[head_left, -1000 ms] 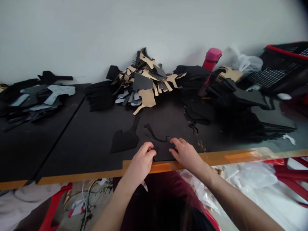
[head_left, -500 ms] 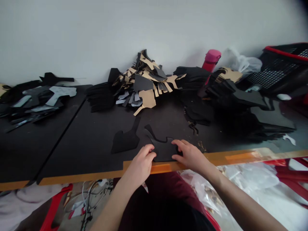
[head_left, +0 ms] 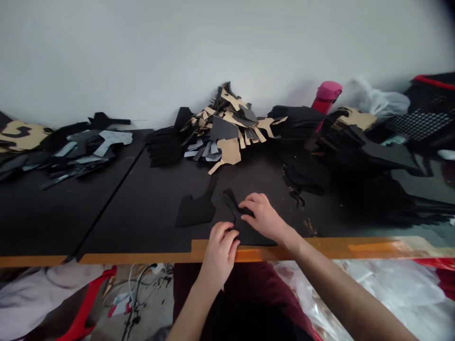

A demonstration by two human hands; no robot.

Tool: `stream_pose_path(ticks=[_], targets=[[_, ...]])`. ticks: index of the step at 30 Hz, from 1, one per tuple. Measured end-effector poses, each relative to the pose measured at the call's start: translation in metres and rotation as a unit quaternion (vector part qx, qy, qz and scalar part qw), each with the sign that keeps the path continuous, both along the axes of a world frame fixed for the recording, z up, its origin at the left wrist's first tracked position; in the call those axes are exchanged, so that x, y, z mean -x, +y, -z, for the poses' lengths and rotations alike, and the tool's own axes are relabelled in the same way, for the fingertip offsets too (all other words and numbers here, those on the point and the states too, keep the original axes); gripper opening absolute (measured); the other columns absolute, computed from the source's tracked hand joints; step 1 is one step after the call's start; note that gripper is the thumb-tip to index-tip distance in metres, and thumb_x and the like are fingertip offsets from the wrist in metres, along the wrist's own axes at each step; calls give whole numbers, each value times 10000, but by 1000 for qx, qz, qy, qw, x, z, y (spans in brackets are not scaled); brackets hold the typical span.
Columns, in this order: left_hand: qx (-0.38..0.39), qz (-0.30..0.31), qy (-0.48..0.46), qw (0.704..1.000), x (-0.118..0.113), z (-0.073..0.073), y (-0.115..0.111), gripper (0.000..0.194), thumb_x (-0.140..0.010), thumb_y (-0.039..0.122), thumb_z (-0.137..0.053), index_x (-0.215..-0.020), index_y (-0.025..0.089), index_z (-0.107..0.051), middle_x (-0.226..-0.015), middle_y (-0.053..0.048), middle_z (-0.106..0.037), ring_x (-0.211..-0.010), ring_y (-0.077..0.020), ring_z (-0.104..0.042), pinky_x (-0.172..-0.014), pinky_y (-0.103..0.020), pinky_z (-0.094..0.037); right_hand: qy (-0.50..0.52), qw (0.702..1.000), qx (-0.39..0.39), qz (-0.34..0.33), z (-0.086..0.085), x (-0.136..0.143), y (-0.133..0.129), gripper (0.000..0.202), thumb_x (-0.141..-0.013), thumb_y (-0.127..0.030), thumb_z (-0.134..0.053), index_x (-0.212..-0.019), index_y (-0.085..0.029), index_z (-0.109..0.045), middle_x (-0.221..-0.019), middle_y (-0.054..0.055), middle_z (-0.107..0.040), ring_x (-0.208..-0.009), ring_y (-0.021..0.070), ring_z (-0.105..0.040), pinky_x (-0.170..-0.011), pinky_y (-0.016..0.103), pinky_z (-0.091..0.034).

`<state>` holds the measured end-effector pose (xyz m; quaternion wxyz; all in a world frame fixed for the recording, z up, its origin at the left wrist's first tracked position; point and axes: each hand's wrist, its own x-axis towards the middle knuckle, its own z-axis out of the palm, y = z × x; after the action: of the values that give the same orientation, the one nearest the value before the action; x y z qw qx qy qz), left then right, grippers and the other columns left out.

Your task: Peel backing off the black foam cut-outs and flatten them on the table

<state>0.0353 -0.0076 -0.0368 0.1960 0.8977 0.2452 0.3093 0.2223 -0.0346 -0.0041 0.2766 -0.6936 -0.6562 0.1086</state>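
A dark, thin cut-out piece (head_left: 254, 235), like foam or leather sheet, lies at the table's front edge with its narrow curved arm pointing away from me. At its left edge, the curled fingers of my left hand (head_left: 221, 248) hold it down. My right hand (head_left: 266, 219) pinches its upper edge near the base of the curved arm, thumb and fingers close together. The right hand and wrist cover part of the piece. Just to the left, a similar black cut-out (head_left: 195, 209) lies flat by itself.
A heap of tan and grey cut-outs (head_left: 229, 149) rises against the wall, with black stacks (head_left: 164, 147) beside it. More pieces (head_left: 113, 141) lie left. A pink-capped bottle (head_left: 327, 94) and black basket (head_left: 421, 111) stand right. Orange tape (head_left: 316, 243) lines the table edge.
My right hand has moved from the piece's right side up and left to its upper edge near the curved arm. The left hand stays at the left edge. The view has shifted slightly.
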Motion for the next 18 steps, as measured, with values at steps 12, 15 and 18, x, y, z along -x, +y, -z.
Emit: stream_pose_path(ticks=[12,15,18], targets=[[138,-52,-63,987,-1,10,-1,461,-810,130,-552,-1224,216,-365,-1099,-83,-505,-1005,-174,-533,-853,-339,-505,122,992,25,-10,9,3,21,112,-713,-89,-638,-782,-176,-627,-943,21,-575,-926,174,-468,-887,334,-344],[146,-60,-62,985,-2,10,0,511,-792,118,-566,-1244,214,-349,-1109,-89,-488,-984,-173,-546,-837,-340,-514,167,984,-12,-65,6,-1,16,111,-724,-61,-588,-764,-164,-585,-899,11,-581,-894,146,-494,-879,301,-349],[147,-57,-66,985,-3,9,2,518,-778,102,-575,-1235,213,-359,-1084,-79,-500,-994,-175,-537,-833,-337,-516,234,967,-10,-97,6,-4,10,133,-744,-53,-517,-809,-162,-556,-860,4,-575,-841,126,-516,-815,262,-386]])
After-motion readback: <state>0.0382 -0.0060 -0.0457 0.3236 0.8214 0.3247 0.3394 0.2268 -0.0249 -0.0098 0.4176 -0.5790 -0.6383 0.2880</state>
